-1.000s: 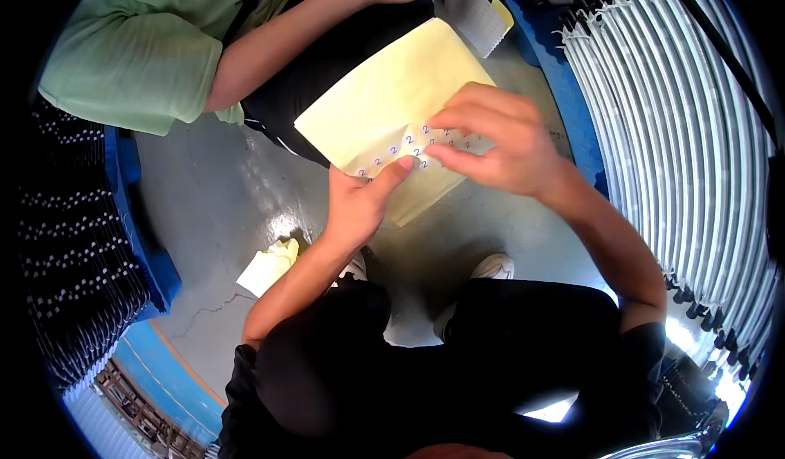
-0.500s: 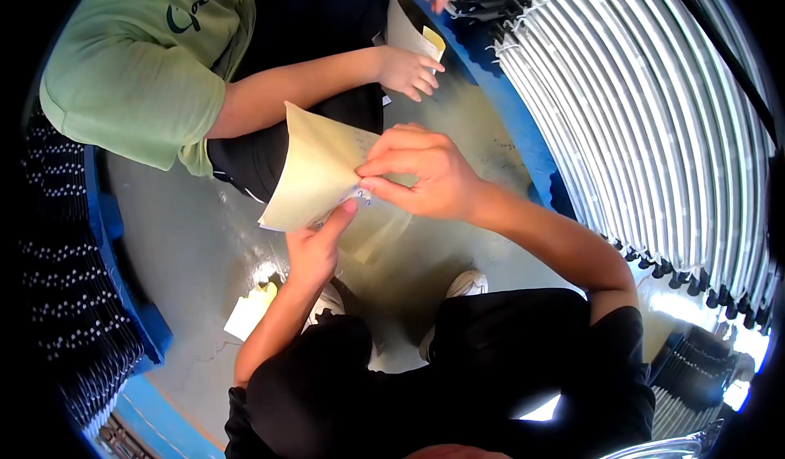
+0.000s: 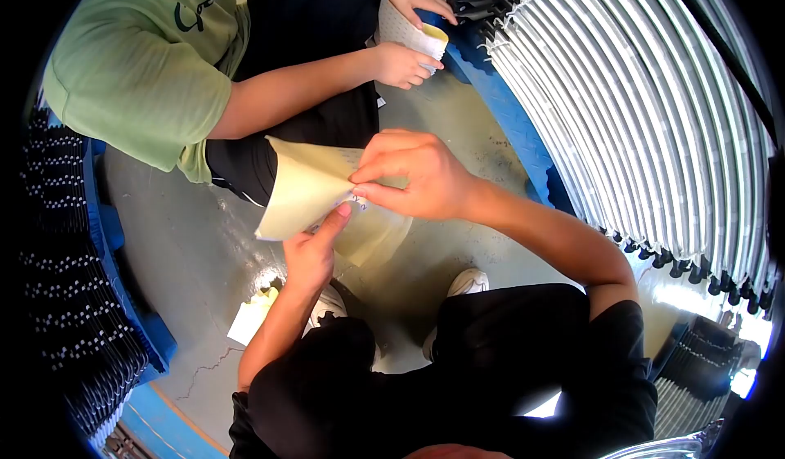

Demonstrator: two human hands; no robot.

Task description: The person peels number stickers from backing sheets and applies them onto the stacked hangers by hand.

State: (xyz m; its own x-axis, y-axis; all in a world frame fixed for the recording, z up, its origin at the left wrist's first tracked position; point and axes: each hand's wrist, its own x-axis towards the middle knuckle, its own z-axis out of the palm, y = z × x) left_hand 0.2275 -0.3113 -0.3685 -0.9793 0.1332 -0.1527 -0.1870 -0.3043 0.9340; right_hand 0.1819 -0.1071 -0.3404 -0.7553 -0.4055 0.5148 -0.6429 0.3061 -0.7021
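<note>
A yellow sticker sheet with printed number 2 labels is bent between my hands, its upper part curled over. My left hand grips its lower edge, the thumb on the front near the labels. My right hand pinches at the sheet beside the printed numbers, thumb and index finger together; whether a single label is between the fingertips is too small to tell. The lower part of the sheet hangs down over the floor.
A co-worker in a green shirt sits at the upper left, both hands at another sheet. Silvery tubes stand in rows at right, black rods at left. Crumpled yellow paper lies on the floor.
The view has shifted. My right hand has closed its pinch on the sheet, which is now bent and curled. The co-worker's hands have come to the other sheet.
</note>
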